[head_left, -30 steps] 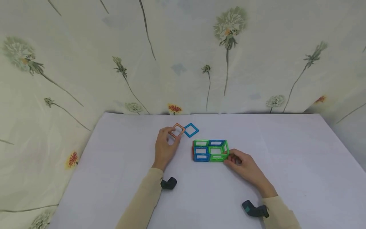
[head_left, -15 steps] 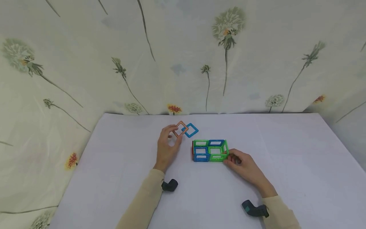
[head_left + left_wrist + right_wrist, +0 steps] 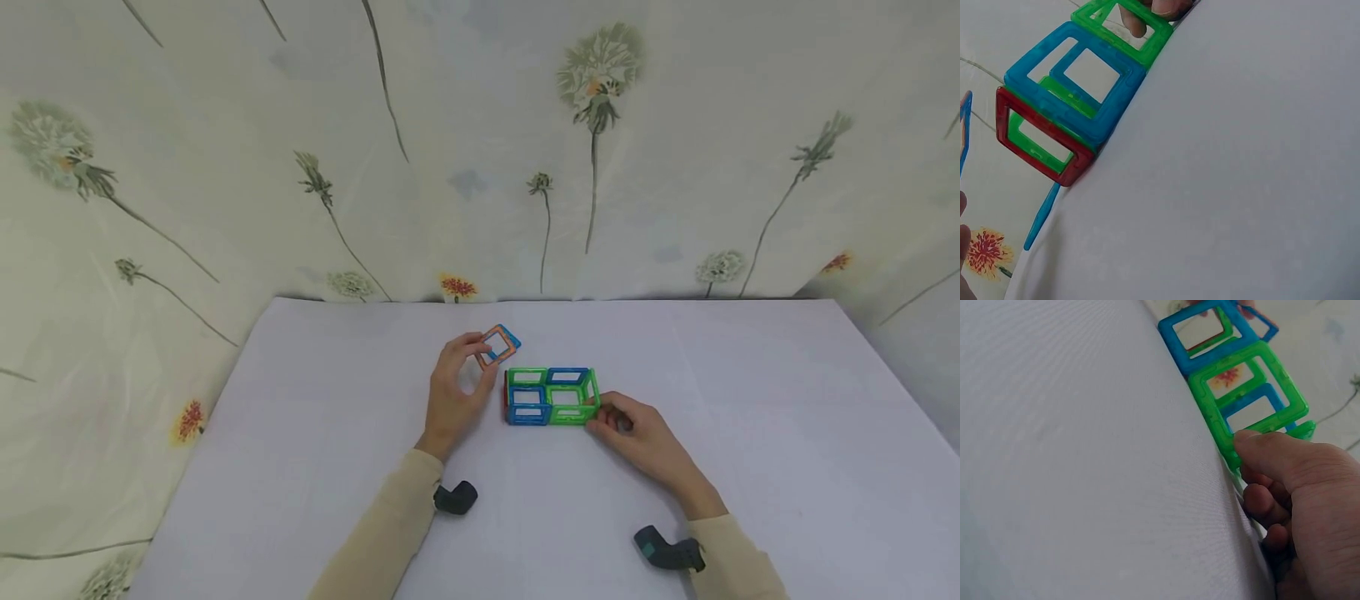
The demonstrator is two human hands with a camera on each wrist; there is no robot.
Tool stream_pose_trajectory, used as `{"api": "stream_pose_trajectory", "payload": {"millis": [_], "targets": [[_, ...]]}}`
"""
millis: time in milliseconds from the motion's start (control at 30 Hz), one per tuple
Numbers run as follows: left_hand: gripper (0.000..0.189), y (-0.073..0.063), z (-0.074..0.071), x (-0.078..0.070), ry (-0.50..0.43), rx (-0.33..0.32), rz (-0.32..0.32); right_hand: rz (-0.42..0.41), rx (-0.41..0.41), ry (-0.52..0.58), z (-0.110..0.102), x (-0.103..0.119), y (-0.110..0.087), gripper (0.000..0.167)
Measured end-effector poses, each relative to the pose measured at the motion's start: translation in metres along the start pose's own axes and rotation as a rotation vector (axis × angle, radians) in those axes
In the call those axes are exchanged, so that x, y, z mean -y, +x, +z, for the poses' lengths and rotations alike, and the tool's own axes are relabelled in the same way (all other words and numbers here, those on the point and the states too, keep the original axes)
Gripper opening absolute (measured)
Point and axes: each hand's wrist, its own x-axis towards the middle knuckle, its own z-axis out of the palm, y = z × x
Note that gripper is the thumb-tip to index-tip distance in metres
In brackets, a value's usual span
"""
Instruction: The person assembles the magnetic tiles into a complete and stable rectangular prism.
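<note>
My left hand (image 3: 459,396) pinches an orange square magnetic tile (image 3: 504,358), tilted, between thumb and fingers. In the head view it overlaps a blue square tile (image 3: 512,335) behind it. In the left wrist view the held tile (image 3: 965,134), cut by the frame edge, shows blue along its outer side. At centre stands a box-like frame of joined magnetic tiles (image 3: 551,413), blue and green, with a red tile (image 3: 1032,161) at its left end. My right hand (image 3: 641,429) pinches the green end of that frame; its thumb presses a green tile (image 3: 1211,415).
Everything lies on a white-covered table (image 3: 337,400), its far edge against a flower-printed cloth (image 3: 480,233). A thin blue piece (image 3: 1041,215) shows edge-on beyond the red tile in the left wrist view. Dark wrist cameras (image 3: 456,498) sit at both sleeves.
My left hand has moved right with the orange tile, which now overlaps the blue one more and appears turned. My right hand and the tile frame have stayed put.
</note>
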Motion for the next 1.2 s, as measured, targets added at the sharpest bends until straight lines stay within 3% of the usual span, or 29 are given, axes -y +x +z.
{"api": "stream_pose_trajectory", "payload": {"millis": [300, 667, 833, 1067, 1200], "targets": [[0.024, -0.001, 0.007, -0.010, 0.024, 0.010, 0.035, -0.007, -0.006, -0.013, 0.008, -0.036, 0.004, 0.018], [0.016, -0.006, 0.018, -0.017, 0.068, 0.046, 0.108, 0.011, 0.009, 0.008, 0.006, -0.041, 0.004, 0.015], [0.014, -0.008, 0.022, -0.021, 0.100, 0.037, 0.166, 0.017, 0.003, -0.010, 0.007, -0.036, 0.003, 0.016], [0.014, -0.008, 0.025, -0.026, 0.183, 0.046, 0.252, 0.015, 0.001, 0.004, 0.001, -0.007, 0.000, 0.016], [0.014, -0.009, 0.027, -0.030, 0.233, 0.058, 0.292, 0.023, -0.003, 0.002, 0.000, -0.001, 0.000, 0.015]]}}
